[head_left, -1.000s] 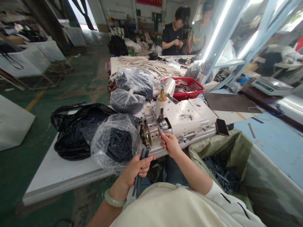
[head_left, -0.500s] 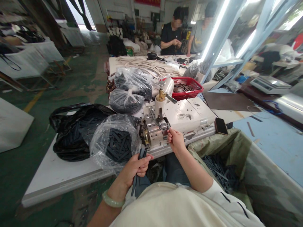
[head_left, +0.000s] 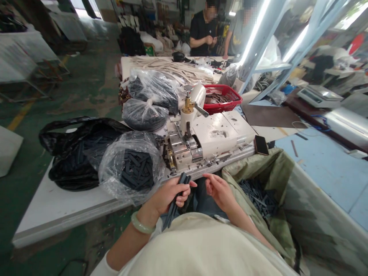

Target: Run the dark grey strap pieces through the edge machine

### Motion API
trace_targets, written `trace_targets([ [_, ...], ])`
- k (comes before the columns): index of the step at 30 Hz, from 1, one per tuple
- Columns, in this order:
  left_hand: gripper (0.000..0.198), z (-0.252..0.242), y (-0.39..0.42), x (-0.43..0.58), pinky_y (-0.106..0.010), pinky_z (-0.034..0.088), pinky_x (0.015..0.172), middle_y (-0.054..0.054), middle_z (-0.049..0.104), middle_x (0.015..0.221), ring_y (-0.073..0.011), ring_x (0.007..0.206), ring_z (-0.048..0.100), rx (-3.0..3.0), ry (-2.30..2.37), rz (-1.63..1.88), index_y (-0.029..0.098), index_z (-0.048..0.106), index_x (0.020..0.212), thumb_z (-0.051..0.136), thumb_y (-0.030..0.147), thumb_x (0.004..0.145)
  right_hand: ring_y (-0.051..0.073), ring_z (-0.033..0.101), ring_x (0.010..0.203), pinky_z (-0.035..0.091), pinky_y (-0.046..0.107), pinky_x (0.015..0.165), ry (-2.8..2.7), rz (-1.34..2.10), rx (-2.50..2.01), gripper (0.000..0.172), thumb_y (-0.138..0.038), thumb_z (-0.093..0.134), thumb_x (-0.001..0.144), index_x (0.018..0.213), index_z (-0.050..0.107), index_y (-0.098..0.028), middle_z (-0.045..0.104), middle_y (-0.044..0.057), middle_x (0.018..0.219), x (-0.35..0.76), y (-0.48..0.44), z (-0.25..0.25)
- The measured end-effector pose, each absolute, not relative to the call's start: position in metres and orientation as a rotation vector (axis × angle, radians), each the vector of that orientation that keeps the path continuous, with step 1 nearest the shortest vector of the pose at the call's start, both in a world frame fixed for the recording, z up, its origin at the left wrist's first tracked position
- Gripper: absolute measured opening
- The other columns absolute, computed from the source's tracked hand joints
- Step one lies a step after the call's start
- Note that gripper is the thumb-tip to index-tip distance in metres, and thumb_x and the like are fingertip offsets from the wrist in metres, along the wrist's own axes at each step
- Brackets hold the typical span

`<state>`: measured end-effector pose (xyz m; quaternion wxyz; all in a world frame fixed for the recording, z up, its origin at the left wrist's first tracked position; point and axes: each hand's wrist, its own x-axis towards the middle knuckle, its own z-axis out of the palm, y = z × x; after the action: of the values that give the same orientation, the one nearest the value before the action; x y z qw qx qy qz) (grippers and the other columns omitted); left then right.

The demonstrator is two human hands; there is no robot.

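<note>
Your left hand [head_left: 169, 194] is wrapped firmly around a small bundle of dark strips [head_left: 173, 210], held close in front of you. The bundle's long axis slants: its upper ends poke past your thumb, away from you, towards the machine [head_left: 214, 136]; its lower ends reach down and leftward, towards your body. Your right hand [head_left: 220, 193] is just right of the upper ends, apart from them, index finger stretched their way, other fingers loosely curled; its grip shows nothing in it. The machine stands on the table [head_left: 54, 207] beyond both hands, touching neither. A clear bag [head_left: 110, 166] of similar strips sits left of the machine.
</note>
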<state>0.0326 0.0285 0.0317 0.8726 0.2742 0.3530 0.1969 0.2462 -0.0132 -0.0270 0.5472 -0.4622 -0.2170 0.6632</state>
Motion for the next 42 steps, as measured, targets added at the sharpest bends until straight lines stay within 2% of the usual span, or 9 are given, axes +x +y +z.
trace_targets([
  [2, 0.018, 0.034, 0.025, 0.038, -0.014, 0.020, 0.039, 0.005, 0.047, 0.061, -0.0013, 0.041, 0.031, 0.611, 0.755, 0.383, 0.013, 0.057, 0.089, 0.065, 0.025, 0.078, 0.006, 0.035, 0.043, 0.027, 0.019, 0.040, -0.843, 1.653, -1.055, 0.032, -0.041, 0.069, 0.079, 0.100, 0.069, -0.017, 0.052, -0.005, 0.056, 0.219, -0.001, -0.011],
  [5, 0.017, 0.037, 0.019, 0.039, -0.015, 0.019, 0.038, 0.004, 0.048, 0.058, -0.0013, 0.041, 0.030, 0.626, 0.794, 0.398, 0.013, 0.055, 0.081, 0.065, 0.026, 0.076, 0.005, 0.032, 0.042, 0.020, 0.020, 0.039, -1.094, 1.672, -1.092, 0.032, -0.044, 0.069, 0.077, 0.073, 0.069, -0.013, 0.050, -0.004, 0.050, 0.202, 0.014, 0.001],
  [7, 0.018, 0.038, 0.016, 0.034, -0.015, 0.019, 0.038, 0.003, 0.049, 0.058, -0.0014, 0.040, 0.030, 0.618, 0.816, 0.418, 0.012, 0.057, 0.082, 0.065, 0.027, 0.075, 0.005, 0.033, 0.041, 0.020, 0.020, 0.039, -1.060, 1.615, -1.104, 0.034, -0.045, 0.068, 0.078, 0.065, 0.066, -0.013, 0.050, -0.004, 0.049, 0.200, 0.019, 0.002],
  [15, 0.016, 0.036, 0.012, 0.017, -0.014, 0.019, 0.036, 0.005, 0.048, 0.055, -0.0014, 0.038, 0.026, 0.631, 0.827, 0.439, 0.012, 0.060, 0.084, 0.062, 0.026, 0.077, 0.005, 0.033, 0.034, 0.019, 0.019, 0.034, -1.150, 1.738, -1.029, 0.037, -0.052, 0.060, 0.082, 0.086, 0.063, -0.016, 0.052, -0.006, 0.050, 0.193, 0.017, 0.003],
  [19, 0.015, 0.033, 0.012, 0.024, -0.013, 0.022, 0.036, 0.004, 0.049, 0.054, -0.0016, 0.038, 0.029, 0.619, 0.831, 0.439, 0.013, 0.059, 0.081, 0.062, 0.026, 0.076, 0.003, 0.029, 0.036, 0.016, 0.018, 0.035, -1.147, 1.737, -1.040, 0.036, -0.048, 0.067, 0.078, 0.066, 0.057, -0.016, 0.051, -0.005, 0.048, 0.189, 0.013, 0.002],
  [25, 0.019, 0.030, 0.013, 0.022, -0.018, 0.038, 0.038, -0.001, 0.057, 0.059, -0.0080, 0.042, 0.048, 0.640, 0.951, 0.499, 0.012, 0.060, 0.085, 0.060, 0.030, 0.078, 0.003, 0.032, 0.031, 0.019, 0.018, 0.032, -0.851, 1.512, -1.069, 0.034, -0.045, 0.069, 0.077, 0.063, 0.055, -0.017, 0.054, -0.004, 0.047, 0.194, 0.017, 0.000],
  [31, 0.019, 0.041, 0.014, 0.005, -0.010, 0.017, 0.033, 0.009, 0.039, 0.051, -0.0002, 0.038, 0.022, 0.558, 0.888, 0.576, 0.011, 0.063, 0.084, 0.066, 0.028, 0.076, 0.004, 0.043, 0.034, 0.030, 0.015, 0.033, -0.671, 1.392, -0.938, 0.028, -0.038, 0.074, 0.074, 0.067, 0.057, -0.017, 0.058, -0.004, 0.052, 0.212, 0.025, 0.014],
  [39, 0.036, 0.040, 0.016, 0.002, -0.010, 0.014, 0.030, 0.012, 0.026, 0.046, -0.0007, 0.038, 0.011, 0.544, 0.857, 0.544, 0.012, 0.061, 0.076, 0.065, 0.048, 0.078, 0.004, 0.048, 0.037, 0.036, 0.014, 0.035, -0.709, 1.348, -0.861, 0.021, -0.036, 0.072, 0.079, 0.073, 0.062, -0.018, 0.061, -0.004, 0.055, 0.210, 0.024, 0.011],
  [42, 0.036, 0.038, 0.017, 0.003, -0.010, 0.013, 0.030, 0.013, 0.023, 0.045, -0.0010, 0.039, 0.011, 0.536, 0.878, 0.552, 0.014, 0.059, 0.073, 0.069, 0.048, 0.075, 0.007, 0.051, 0.039, 0.041, 0.017, 0.039, -0.908, 1.252, -0.852, 0.016, -0.036, 0.068, 0.083, 0.082, 0.067, -0.020, 0.062, -0.003, 0.058, 0.217, 0.019, 0.011],
])
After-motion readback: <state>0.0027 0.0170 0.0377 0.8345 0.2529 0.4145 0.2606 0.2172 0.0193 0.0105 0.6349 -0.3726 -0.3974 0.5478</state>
